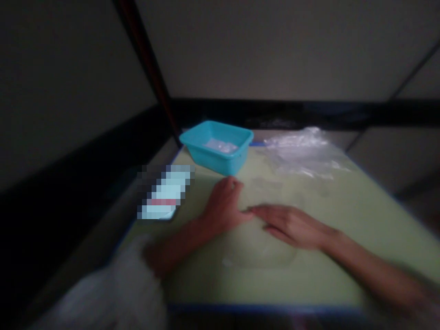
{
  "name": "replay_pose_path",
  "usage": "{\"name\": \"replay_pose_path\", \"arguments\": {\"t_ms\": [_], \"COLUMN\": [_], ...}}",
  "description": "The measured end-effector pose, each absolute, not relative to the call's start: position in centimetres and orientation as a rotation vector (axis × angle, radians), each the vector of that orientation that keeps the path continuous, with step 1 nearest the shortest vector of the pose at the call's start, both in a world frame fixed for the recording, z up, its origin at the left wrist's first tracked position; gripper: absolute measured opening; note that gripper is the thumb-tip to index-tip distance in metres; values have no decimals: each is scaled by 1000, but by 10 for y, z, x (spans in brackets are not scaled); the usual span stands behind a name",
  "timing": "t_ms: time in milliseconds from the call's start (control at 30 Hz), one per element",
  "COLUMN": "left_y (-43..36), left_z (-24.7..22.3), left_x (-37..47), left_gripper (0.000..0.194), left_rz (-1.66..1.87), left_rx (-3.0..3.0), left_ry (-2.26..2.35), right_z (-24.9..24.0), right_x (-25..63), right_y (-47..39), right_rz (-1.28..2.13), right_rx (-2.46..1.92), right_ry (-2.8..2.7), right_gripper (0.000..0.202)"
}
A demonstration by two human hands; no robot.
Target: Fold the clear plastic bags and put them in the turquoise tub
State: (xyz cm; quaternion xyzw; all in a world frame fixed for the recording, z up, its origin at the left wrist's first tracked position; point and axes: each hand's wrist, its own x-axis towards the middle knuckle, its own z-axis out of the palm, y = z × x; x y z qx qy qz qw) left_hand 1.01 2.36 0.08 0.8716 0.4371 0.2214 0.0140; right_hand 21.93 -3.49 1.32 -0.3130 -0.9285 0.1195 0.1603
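A thin clear plastic sheet or bag (264, 252) lies flat on the pale green table (206, 284), its outline faint and blurred. My left hand (223, 206) rests at its upper left, thumb stretched out to the right and fingers partly curled. From the right, my right hand (292, 224) lies low over the plastic, palm down, fingers stretched out and thumb apart. Its fingertips meet my left thumb near the middle. Whether either hand pinches the plastic is too blurred to tell.
A turquoise basin (237, 162) with clear plastic inside stands at the table's back left. Crumpled clear plastic bags (302, 151) lie at the back right. A phone-like, pixelated bright object (168, 192) sits by the left edge. Dark walls surround the table.
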Motion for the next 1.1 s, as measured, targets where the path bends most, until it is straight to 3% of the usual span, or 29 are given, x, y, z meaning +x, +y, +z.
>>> {"name": "replay_pose_path", "arguments": {"t_ms": [433, 533, 667, 733, 1100], "left_y": [52, 49, 28, 16, 42], "left_z": [-19, -15, -8, -8, -13], "left_x": [-3, -3, 3, 8, -1], "left_gripper": [85, 71, 21, 11, 32], "left_rz": [755, 856, 856, 740, 614], "left_rx": [2662, 2674, 2723, 2731, 2724], "left_ry": [1366, 1267, 1106, 1028, 1139], "right_z": [8, 8, 8, 7, 8], "right_x": [218, 217, 217, 217, 219], "right_y": [-35, -35, -35, -35, -36], "right_rz": [106, 94, 91, 101, 99], "right_rx": [-847, -849, -829, -834, -830], "right_ry": [-2738, -2753, -2745, -2733, -2712], "right_gripper": [35, 35, 35, 34, 33]}}
